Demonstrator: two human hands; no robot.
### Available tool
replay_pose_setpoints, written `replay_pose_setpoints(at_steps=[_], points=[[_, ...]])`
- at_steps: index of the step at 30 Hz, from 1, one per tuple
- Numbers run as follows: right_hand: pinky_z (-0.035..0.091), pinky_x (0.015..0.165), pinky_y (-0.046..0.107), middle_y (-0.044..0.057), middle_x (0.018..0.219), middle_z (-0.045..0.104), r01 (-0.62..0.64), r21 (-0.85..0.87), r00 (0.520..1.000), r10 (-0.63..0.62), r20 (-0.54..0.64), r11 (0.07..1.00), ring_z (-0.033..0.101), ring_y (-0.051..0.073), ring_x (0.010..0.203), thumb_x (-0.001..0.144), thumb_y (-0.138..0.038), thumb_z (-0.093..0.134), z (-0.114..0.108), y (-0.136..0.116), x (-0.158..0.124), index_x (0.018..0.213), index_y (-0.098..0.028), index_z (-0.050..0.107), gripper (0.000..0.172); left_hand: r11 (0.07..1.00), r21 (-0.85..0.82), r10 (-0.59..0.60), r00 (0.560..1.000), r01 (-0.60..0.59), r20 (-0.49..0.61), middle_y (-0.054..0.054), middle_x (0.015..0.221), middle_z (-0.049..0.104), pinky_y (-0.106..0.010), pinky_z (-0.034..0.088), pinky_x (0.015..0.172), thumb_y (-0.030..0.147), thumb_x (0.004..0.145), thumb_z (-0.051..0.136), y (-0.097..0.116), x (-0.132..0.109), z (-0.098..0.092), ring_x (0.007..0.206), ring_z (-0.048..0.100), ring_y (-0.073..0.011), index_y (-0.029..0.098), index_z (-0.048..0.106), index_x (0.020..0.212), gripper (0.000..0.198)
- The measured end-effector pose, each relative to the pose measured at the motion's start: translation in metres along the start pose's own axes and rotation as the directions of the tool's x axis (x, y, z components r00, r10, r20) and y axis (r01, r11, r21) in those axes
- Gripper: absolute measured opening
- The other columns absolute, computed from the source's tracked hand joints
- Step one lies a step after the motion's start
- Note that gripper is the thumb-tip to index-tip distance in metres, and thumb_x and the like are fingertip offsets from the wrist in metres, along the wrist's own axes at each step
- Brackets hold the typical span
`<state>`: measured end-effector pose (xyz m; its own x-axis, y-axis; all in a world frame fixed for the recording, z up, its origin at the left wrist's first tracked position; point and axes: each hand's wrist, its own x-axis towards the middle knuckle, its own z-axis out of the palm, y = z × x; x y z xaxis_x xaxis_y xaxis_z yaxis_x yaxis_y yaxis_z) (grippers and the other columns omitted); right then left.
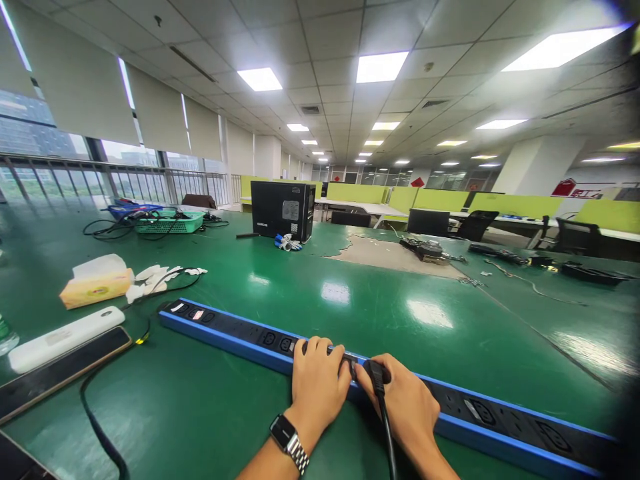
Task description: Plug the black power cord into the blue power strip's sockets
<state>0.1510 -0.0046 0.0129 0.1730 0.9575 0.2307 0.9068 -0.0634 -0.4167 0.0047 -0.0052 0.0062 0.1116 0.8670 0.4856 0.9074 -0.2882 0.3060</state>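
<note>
A long blue and black power strip [225, 339] lies slantwise across the green table, its top lined with several sockets. My left hand [317, 380], with a watch [284, 432] on the wrist, lies over the middle of the strip, fingers wrapped over its far edge. Just to the right, my right hand [403, 397] grips a black power plug [376, 375] against the strip's top. From the plug a black cord runs down toward the bottom edge. Whether its prongs sit in a socket is hidden.
At left are a tissue pack [96, 283], a white device [67, 339], a phone [65, 370] and a black cable [90, 407]. Farther back stand a green basket [170, 223] of cables and a black computer case [273, 208], with gloves [289, 243] before it.
</note>
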Motion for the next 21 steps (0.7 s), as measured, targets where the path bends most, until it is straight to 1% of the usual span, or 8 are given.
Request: replay_pose_setpoints(at_steps=[2,4,8,12,16,18,21], points=[[0.038,0.058,0.029,0.0,0.077,0.072,-0.012,-0.003,1.0,0.012,0.011,1.0,0.066,0.024,0.073,0.078,-0.06,0.048,-0.001,0.0,0.0,0.08,-0.031,0.066,0.034,1.0,0.0,0.001,1.0,-0.001,0.0,-0.004,0.101,0.064,-0.048,0.033,0.098,0.03,0.091,0.048,0.0,0.0,0.0,0.102,0.053,-0.0233,0.027,0.064,0.106,0.022],[0.039,0.06,0.029,0.0,0.081,0.072,-0.009,-0.008,1.0,0.009,-0.003,1.0,0.067,0.024,0.076,0.078,-0.06,0.048,0.001,0.001,0.0,0.081,-0.031,0.066,0.034,1.0,0.0,-0.001,1.0,0.001,0.002,-0.004,0.102,0.064,-0.048,0.033,0.098,0.03,0.091,0.048,0.0,0.0,0.001,0.102,0.053,-0.0234,0.027,0.064,0.106,0.022],[0.041,0.062,0.03,0.001,0.088,0.073,0.039,-0.016,0.996,-0.04,-0.078,0.999,0.067,0.024,0.079,0.08,-0.058,0.049,0.008,0.006,-0.001,0.086,-0.03,0.068,0.034,1.0,-0.002,-0.004,1.0,0.004,0.002,-0.003,0.103,0.064,-0.048,0.033,0.098,0.03,0.091,0.048,0.0,0.0,0.001,0.103,0.053,-0.0234,0.027,0.064,0.106,0.022],[0.042,0.062,0.028,0.001,0.087,0.074,0.094,-0.024,0.984,-0.096,-0.149,0.995,0.068,0.022,0.078,0.082,-0.055,0.049,0.013,0.008,-0.003,0.088,-0.028,0.068,0.033,1.0,-0.002,-0.008,1.0,0.008,0.007,-0.003,0.103,0.064,-0.047,0.033,0.099,0.03,0.091,0.049,0.0,0.0,0.0,0.103,0.053,-0.0231,0.027,0.064,0.106,0.022],[0.04,0.061,0.028,0.0,0.086,0.073,0.092,-0.042,0.972,-0.099,-0.211,0.995,0.068,0.021,0.076,0.084,-0.053,0.047,0.014,0.006,-0.005,0.087,-0.028,0.068,0.033,1.0,0.002,-0.011,1.0,0.011,-0.002,-0.003,0.102,0.064,-0.048,0.032,0.099,0.03,0.09,0.05,0.0,0.0,0.0,0.102,0.053,-0.0232,0.027,0.064,0.107,0.022],[0.04,0.06,0.028,0.0,0.085,0.073,0.096,-0.033,0.97,-0.101,-0.219,0.995,0.068,0.021,0.076,0.083,-0.054,0.049,0.014,0.006,-0.005,0.087,-0.028,0.068,0.033,1.0,0.007,-0.012,1.0,0.012,-0.01,-0.003,0.102,0.063,-0.048,0.032,0.099,0.03,0.09,0.05,0.0,0.0,0.001,0.101,0.053,-0.0233,0.027,0.064,0.107,0.022],[0.04,0.059,0.027,0.0,0.084,0.073,0.12,-0.019,0.974,-0.122,-0.191,0.993,0.068,0.021,0.075,0.081,-0.056,0.052,0.014,0.008,-0.003,0.087,-0.028,0.068,0.032,1.0,0.012,-0.009,1.0,0.009,-0.009,-0.003,0.101,0.063,-0.047,0.033,0.097,0.031,0.09,0.05,0.0,0.001,0.001,0.1,0.053,-0.0235,0.027,0.064,0.106,0.022]])
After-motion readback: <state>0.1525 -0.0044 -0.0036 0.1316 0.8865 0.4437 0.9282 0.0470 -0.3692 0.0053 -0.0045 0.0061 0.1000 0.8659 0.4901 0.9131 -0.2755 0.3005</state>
